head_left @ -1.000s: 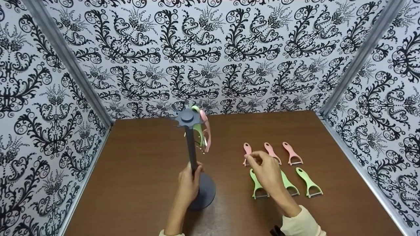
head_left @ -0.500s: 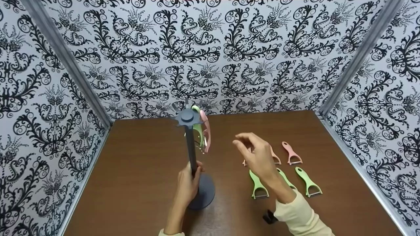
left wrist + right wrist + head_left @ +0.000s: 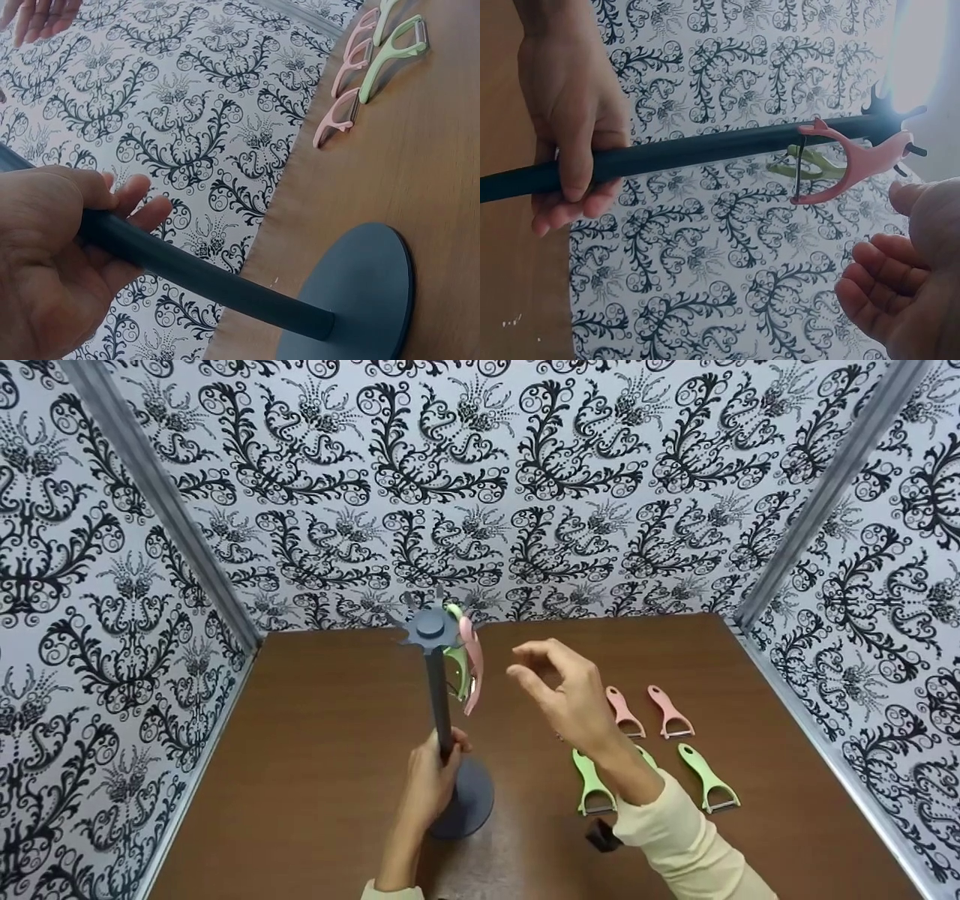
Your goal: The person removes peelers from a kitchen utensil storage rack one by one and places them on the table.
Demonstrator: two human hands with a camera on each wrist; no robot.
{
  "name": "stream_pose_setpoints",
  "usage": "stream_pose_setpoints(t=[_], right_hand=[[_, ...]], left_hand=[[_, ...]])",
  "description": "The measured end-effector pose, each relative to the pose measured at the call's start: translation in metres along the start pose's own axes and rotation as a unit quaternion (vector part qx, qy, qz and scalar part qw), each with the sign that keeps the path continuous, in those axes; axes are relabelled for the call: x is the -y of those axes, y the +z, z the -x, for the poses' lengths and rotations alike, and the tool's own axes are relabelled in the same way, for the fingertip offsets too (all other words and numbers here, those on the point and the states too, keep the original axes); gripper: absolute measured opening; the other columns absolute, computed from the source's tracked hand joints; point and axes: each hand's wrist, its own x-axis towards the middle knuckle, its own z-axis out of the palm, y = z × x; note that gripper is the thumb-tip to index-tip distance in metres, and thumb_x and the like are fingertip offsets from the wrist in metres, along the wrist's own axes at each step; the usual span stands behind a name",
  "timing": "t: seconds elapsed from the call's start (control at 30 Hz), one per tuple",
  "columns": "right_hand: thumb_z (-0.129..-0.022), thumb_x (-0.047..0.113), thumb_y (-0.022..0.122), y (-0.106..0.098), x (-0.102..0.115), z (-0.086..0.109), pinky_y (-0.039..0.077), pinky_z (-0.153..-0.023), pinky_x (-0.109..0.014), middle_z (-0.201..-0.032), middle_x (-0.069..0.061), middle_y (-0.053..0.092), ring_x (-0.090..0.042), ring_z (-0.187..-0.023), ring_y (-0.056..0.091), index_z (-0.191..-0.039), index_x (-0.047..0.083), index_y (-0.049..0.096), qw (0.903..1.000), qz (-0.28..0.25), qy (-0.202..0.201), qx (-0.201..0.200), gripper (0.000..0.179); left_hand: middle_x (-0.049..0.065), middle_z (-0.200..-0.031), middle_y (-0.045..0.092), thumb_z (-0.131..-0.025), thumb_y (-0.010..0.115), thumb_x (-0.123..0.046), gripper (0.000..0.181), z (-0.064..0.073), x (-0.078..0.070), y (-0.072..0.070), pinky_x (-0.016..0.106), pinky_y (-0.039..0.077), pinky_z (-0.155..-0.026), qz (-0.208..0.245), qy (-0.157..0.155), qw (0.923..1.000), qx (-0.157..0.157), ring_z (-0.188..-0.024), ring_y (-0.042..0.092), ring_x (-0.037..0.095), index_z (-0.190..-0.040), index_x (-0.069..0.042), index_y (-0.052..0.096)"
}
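My left hand [image 3: 433, 780] grips the pole of a dark grey hook stand [image 3: 437, 697], fingers and thumb wrapped round it. The stand's round base [image 3: 360, 300] is on the table. From hooks on its top hang a pink peeler [image 3: 866, 169] and a green peeler [image 3: 821, 166], side by side. My right hand [image 3: 574, 697] is in the air to the right of these, holding nothing, its fingers loosely bent and the thumb apart from them. In the right wrist view, its thumb is close to the pink peeler's handle end, with a small gap.
Pink peelers [image 3: 670, 712] lie in a back row on the brown table [image 3: 315, 765], and green peelers [image 3: 709, 780] in a front row, right of the stand. My right hand and wrist cover some of them. Patterned walls [image 3: 465, 472] enclose the table's back and sides.
My right hand has moved left and up, from over the peelers on the table toward the stand. The stand's top and hanging peelers have shifted slightly. My left hand keeps its grip.
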Motion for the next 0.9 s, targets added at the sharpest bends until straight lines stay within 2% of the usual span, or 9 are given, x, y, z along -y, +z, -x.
stream_pose_setpoints(t=[0.33,0.53,0.77,0.9], right_hand=[[-0.087,0.007,0.083,0.010,0.013,-0.010,0.054,-0.077,-0.029,-0.098,-0.008,0.070,-0.019,-0.087,0.066,-0.113,0.001,0.070,0.9986,-0.020,-0.049,0.006,0.030],[-0.085,0.008,0.086,0.019,0.019,-0.013,0.054,-0.076,-0.029,-0.097,-0.006,0.069,-0.020,-0.085,0.065,-0.113,0.000,0.069,0.9987,-0.036,-0.036,-0.002,0.034],[-0.083,0.008,0.088,0.031,0.024,-0.015,0.055,-0.072,-0.032,-0.094,-0.006,0.067,-0.025,-0.081,0.064,-0.112,0.000,0.067,0.9971,-0.069,-0.028,-0.013,0.037],[-0.083,0.009,0.088,0.037,0.026,-0.017,0.055,-0.072,-0.030,-0.093,-0.005,0.067,-0.021,-0.082,0.064,-0.112,-0.001,0.065,0.9962,-0.086,-0.011,-0.012,0.039]], left_hand=[[0.001,-0.086,0.073,-0.093,0.060,0.011,0.018,0.000,-0.001,0.001,0.032,0.054,-0.075,-0.006,0.022,0.9996,-0.017,-0.082,0.071,0.019,-0.096,-0.005,0.067],[0.002,-0.087,0.074,-0.093,0.060,0.013,0.019,0.000,-0.001,0.002,0.034,0.055,-0.077,-0.004,0.017,0.9997,-0.018,-0.084,0.072,0.021,-0.096,-0.005,0.066],[0.000,-0.088,0.073,-0.094,0.060,0.010,0.018,0.000,-0.003,0.001,0.034,0.055,-0.079,-0.009,-0.019,0.9998,-0.004,-0.086,0.072,0.018,-0.096,-0.006,0.066],[0.001,-0.088,0.073,-0.094,0.060,0.011,0.017,-0.001,-0.003,0.002,0.035,0.056,-0.079,-0.007,-0.017,0.9998,-0.005,-0.087,0.072,0.019,-0.096,-0.006,0.066]])
